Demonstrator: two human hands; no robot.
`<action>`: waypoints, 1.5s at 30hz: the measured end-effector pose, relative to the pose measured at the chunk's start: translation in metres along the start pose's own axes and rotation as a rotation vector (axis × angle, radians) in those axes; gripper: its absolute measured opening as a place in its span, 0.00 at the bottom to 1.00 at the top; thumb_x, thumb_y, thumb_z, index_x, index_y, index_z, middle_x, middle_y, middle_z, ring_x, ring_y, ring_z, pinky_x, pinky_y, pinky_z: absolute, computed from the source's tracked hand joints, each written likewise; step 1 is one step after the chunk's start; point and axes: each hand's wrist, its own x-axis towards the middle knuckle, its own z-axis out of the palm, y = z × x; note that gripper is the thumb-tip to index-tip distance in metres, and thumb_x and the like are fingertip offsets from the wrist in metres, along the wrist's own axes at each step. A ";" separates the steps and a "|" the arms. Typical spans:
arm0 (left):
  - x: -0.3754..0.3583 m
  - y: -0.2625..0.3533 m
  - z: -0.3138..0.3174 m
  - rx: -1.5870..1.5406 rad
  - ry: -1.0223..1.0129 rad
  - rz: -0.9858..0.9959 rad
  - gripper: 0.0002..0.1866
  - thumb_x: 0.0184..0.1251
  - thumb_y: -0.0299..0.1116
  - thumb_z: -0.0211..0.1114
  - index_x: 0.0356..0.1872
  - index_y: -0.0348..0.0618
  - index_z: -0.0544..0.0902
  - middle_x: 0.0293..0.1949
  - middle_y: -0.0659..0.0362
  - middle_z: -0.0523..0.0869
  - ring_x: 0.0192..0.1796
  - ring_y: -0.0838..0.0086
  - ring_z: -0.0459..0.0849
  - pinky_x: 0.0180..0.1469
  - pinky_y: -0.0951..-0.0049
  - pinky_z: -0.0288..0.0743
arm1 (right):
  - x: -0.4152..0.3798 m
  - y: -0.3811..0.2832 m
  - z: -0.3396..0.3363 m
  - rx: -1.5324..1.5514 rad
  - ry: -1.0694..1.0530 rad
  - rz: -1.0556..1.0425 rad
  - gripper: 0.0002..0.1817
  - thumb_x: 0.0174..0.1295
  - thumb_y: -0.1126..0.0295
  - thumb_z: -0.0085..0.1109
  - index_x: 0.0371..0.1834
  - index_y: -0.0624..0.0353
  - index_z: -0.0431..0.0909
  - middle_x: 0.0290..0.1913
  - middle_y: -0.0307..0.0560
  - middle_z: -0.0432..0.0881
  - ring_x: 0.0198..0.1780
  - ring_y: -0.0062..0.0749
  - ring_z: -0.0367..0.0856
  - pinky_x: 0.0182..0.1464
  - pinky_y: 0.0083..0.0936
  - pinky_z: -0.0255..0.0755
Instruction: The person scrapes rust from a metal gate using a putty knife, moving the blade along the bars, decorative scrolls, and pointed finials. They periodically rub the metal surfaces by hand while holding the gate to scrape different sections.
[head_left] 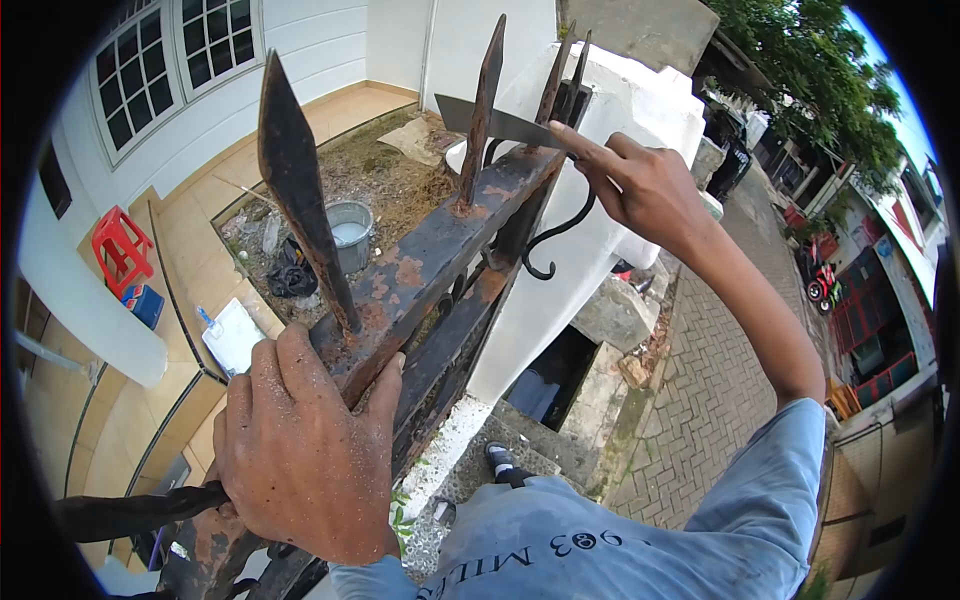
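My left hand is wrapped around the top rail of a black iron fence, close to the base of a tall spear point. Its skin is dusted with fine flakes. Rust and chipped paint show along the rail. Farther along, my right hand holds a flat metal scraper, forefinger stretched along the blade. The blade passes by a second spear point, just above the rail. My right palm hides the scraper's grip end.
A white wall pillar stands at the fence's far end. Inside the yard are a grey bucket, a black plastic bag, a red stool and a white tray. Below me, an open drain borders the paved lane.
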 end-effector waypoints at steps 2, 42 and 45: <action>-0.002 -0.001 0.002 0.011 0.044 0.019 0.36 0.33 0.49 0.81 0.45 0.39 0.83 0.40 0.52 0.87 0.41 0.62 0.86 0.46 0.63 0.79 | 0.004 0.006 -0.004 0.089 0.064 0.092 0.31 0.66 0.64 0.56 0.73 0.30 0.61 0.22 0.42 0.74 0.16 0.34 0.72 0.19 0.30 0.68; 0.039 0.097 0.028 -0.158 0.179 0.084 0.26 0.49 0.47 0.76 0.42 0.37 0.80 0.38 0.52 0.83 0.41 0.59 0.83 0.42 0.61 0.75 | 0.029 0.073 0.038 0.242 0.189 -0.364 0.35 0.63 0.59 0.59 0.73 0.19 0.57 0.25 0.40 0.76 0.17 0.30 0.74 0.20 0.26 0.71; 0.041 0.100 0.025 -0.144 0.137 0.032 0.25 0.48 0.48 0.77 0.37 0.37 0.80 0.32 0.53 0.83 0.35 0.59 0.84 0.36 0.62 0.75 | 0.029 0.075 0.048 0.352 0.280 -0.332 0.36 0.61 0.59 0.61 0.73 0.20 0.58 0.25 0.41 0.75 0.17 0.32 0.74 0.21 0.27 0.72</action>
